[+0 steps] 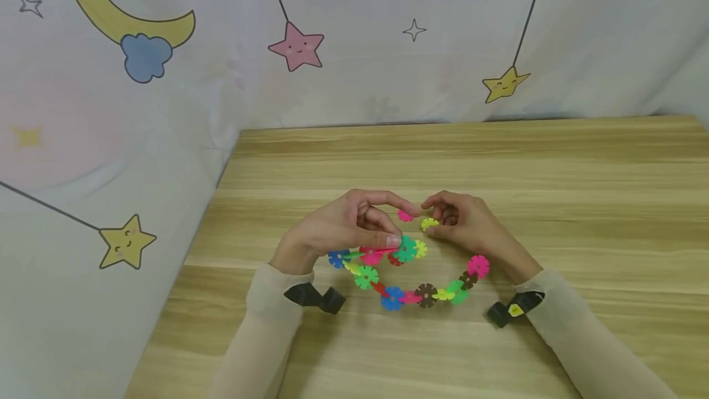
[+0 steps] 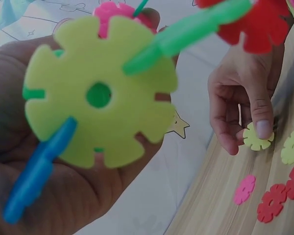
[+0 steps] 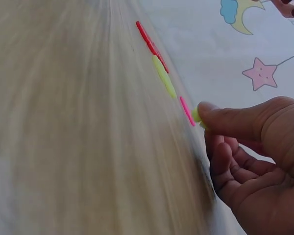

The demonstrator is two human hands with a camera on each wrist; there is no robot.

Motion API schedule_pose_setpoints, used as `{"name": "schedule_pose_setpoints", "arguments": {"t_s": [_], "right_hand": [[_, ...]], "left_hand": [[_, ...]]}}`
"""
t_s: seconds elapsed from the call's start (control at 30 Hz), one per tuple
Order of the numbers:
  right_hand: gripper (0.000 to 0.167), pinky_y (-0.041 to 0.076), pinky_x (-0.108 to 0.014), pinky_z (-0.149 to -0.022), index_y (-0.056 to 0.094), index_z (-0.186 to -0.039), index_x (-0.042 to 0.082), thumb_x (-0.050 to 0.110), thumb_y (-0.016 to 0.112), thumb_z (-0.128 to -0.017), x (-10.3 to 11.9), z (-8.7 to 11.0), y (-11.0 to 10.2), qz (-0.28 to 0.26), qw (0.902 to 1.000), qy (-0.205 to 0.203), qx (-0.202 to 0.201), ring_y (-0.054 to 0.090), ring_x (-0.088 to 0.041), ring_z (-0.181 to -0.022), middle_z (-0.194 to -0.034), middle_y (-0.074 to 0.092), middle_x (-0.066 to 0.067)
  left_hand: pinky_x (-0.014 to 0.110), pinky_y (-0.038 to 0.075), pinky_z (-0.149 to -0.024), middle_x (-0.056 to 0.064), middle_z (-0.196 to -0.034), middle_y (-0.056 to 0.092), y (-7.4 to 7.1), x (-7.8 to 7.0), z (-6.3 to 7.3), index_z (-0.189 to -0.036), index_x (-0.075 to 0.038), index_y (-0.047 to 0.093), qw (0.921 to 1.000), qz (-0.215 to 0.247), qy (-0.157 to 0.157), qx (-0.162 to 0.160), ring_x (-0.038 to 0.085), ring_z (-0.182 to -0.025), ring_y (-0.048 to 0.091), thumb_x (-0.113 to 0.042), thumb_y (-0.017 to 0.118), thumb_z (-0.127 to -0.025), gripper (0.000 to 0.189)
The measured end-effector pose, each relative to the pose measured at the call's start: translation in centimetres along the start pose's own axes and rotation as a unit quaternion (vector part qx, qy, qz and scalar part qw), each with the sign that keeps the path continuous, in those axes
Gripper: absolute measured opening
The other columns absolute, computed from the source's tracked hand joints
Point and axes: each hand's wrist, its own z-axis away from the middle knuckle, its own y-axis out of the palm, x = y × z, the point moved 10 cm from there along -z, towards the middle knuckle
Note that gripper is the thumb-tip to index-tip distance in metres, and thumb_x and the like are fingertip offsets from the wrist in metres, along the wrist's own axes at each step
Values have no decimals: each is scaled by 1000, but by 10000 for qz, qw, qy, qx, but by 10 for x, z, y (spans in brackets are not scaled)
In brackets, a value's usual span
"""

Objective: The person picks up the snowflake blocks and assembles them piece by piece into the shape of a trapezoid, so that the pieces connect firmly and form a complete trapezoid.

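Observation:
My left hand (image 1: 354, 223) pinches one end of a chain of interlocking plastic snowflake discs (image 1: 392, 298), its thumb and fingers at a green disc (image 1: 407, 249). The slotted discs are blue, green, yellow, red, pink and brown. From that hand the chain curves down and round to a pink disc (image 1: 479, 266) near the right wrist. Large in the left wrist view, a yellow chain disc (image 2: 117, 107) has a green and a blue disc slotted into it. A single yellow disc (image 1: 429, 224) is pinched between thumb and fingers of my right hand (image 1: 465, 220).
Loose discs lie flat on the wooden table (image 1: 554, 202) beyond and beneath the hands: a pink one (image 2: 245, 189), a yellow one (image 2: 293, 147) and red ones (image 2: 272, 203). A cloth with printed stars (image 1: 360, 97) hangs behind the table and along its left side.

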Motion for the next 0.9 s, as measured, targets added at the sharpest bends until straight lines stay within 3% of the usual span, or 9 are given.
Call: {"name": "schedule_pose_setpoints", "arguments": {"t_s": [0.2, 0.43, 0.73, 0.9], "right_hand": [[24, 61, -21, -79, 80, -112, 12, 19, 88, -91, -1, 3, -8, -486, 9983, 277, -147, 73, -14, -88, -105, 80, -8], [31, 64, -25, -79, 82, -117, 11, 27, 89, -91, 6, 12, -19, -1152, 9916, 553, -216, 79, -11, -89, -111, 81, -13], [33, 65, -23, -81, 79, -125, 2, 19, 83, -97, 18, 23, -27, -1333, 9893, 514, -277, 79, -5, -94, -123, 80, -17], [31, 66, -27, -81, 79, -122, 2, 18, 84, -95, 28, 31, -31, -1475, 9870, 506, -389, 82, -12, -93, -113, 83, -13]], "left_hand": [[23, 48, -65, -5, -94, 84, -2, 0, 1, -143, -6, 64, 9999, -41, -43, -115, 12, -72, 72, 2, 71, -99, 45], [23, 47, -63, -5, -92, 84, -3, 0, -1, -141, -10, 65, 9998, -121, -64, -167, 11, -66, 67, 0, 72, -99, 44], [23, 47, -61, -4, -91, 84, -2, 1, -2, -141, -8, 65, 9999, -68, -99, -115, 12, -63, 64, 1, 72, -100, 43], [23, 48, -62, -4, -89, 83, -3, 3, -2, -141, -9, 65, 9996, -52, -178, -206, 12, -66, 67, 0, 72, -100, 43]]}}
